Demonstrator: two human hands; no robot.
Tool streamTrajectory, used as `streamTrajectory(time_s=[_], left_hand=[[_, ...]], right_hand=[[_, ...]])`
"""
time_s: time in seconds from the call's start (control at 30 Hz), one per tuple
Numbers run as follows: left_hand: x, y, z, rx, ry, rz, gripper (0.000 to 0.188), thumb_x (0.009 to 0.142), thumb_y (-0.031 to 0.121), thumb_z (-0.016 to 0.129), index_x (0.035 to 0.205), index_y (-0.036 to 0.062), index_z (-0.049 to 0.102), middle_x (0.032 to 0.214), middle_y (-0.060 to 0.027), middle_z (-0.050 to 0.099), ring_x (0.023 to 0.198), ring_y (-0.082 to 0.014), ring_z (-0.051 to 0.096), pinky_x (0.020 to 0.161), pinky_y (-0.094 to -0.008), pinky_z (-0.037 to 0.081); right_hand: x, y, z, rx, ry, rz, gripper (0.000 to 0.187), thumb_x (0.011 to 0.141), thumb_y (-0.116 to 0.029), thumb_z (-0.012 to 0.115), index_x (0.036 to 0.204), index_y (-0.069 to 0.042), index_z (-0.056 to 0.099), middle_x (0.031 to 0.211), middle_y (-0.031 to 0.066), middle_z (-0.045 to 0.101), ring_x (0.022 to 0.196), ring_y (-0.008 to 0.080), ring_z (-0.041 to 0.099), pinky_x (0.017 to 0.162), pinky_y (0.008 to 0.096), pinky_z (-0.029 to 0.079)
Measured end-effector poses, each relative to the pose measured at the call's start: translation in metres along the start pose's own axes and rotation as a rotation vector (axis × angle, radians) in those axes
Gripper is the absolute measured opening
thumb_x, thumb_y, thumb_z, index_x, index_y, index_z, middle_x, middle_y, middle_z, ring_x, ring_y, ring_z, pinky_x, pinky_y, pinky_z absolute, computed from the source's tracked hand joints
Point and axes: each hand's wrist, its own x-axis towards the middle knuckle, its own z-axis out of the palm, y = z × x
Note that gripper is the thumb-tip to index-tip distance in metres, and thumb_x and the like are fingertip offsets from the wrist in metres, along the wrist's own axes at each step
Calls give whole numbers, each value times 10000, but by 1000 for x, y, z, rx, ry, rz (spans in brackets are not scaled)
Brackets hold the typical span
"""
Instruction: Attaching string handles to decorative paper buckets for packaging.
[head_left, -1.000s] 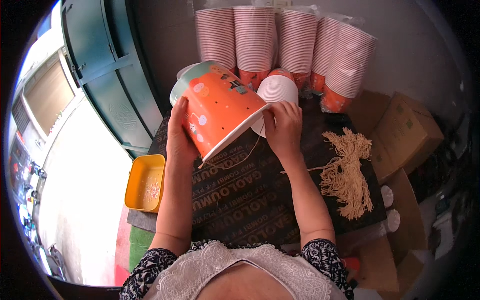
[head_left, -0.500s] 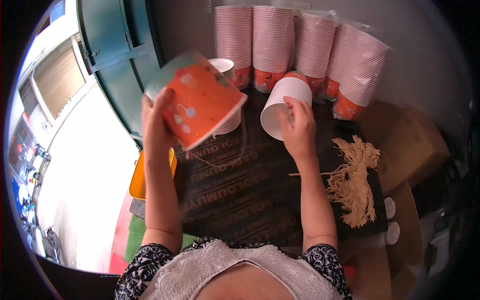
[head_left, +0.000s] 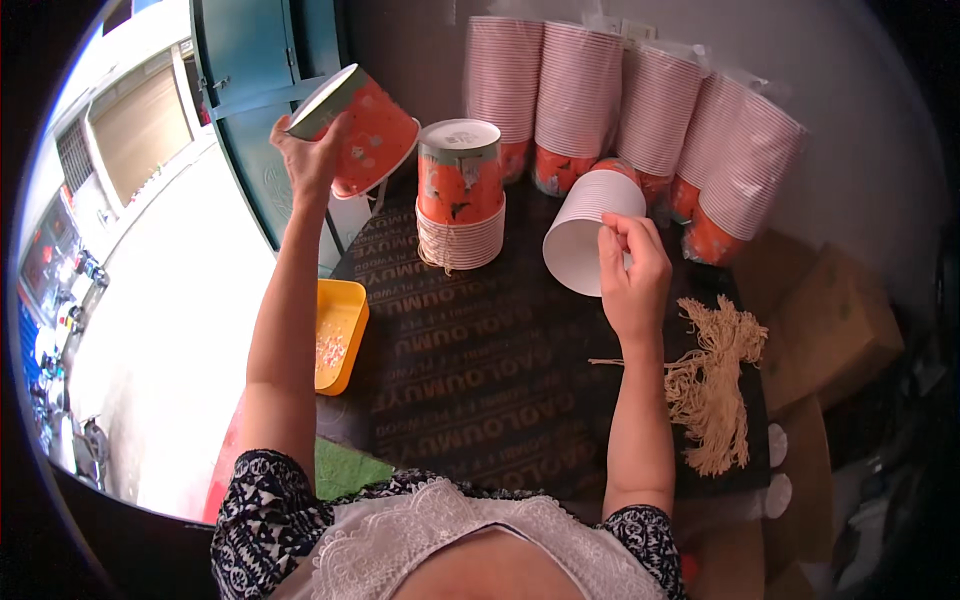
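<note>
My left hand (head_left: 308,155) is closed around an orange paper tub (head_left: 372,140) with a green band, tilted in the air at the upper left. A thin string hangs by its rim. To its right an upside-down stack of matching paper tubs (head_left: 460,190) stands on the black tabletop, with strings over its lower rims. My right hand (head_left: 637,270) is at the open mouth of a nested stack of white-lined tubs (head_left: 575,245) lying on its side. Its fingers are curled; whether they pinch the rim or a string is unclear.
Tall plastic-wrapped stacks of tubs (head_left: 580,90) stand along the back wall. A bundle of beige strings (head_left: 715,400) lies on the right of the tabletop (head_left: 480,400). A yellow tray (head_left: 345,335) with small bits is at the left, a cardboard box (head_left: 840,310) at the right.
My left hand has carried the tub up and left, tilting it and uncovering the upright stack behind. My right hand stays by the lying stack. The view has shifted slightly.
</note>
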Motion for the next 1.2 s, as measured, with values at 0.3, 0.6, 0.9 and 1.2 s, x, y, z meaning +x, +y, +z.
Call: streamTrajectory(time_s=[0.3,0.6,0.9,1.2], left_hand=[[23,-48,40,-164,-38,-137,1047,651,452,846,1346,-52,246,1172,-238,524,1085,-303,553,952,-331,428],[15,-28,84,-141,-204,-20,1056,637,448,862,1324,-60,242,1166,-251,522,1063,-296,573,915,-333,474],[-1,-19,109,-26,-303,137,1099,603,430,881,1321,-110,249,1207,-260,502,1105,-307,560,944,-346,471],[-19,-24,121,100,-328,185,1147,539,474,871,1353,-69,274,1296,-282,425,1195,-372,489,1003,-403,431]], right_hand=[[2,-9,-4,2,-40,29,94,879,-35,604,951,23,622,883,111,618,745,232,596,696,339,487],[3,-13,-9,6,-40,7,82,884,-14,590,945,30,623,890,119,625,758,239,607,694,331,491],[4,-24,-15,23,-12,-72,83,886,8,578,942,45,626,901,128,631,792,246,623,702,322,501],[4,-31,-12,17,-59,-45,92,898,-9,566,934,48,629,896,130,632,805,247,622,720,325,499]])
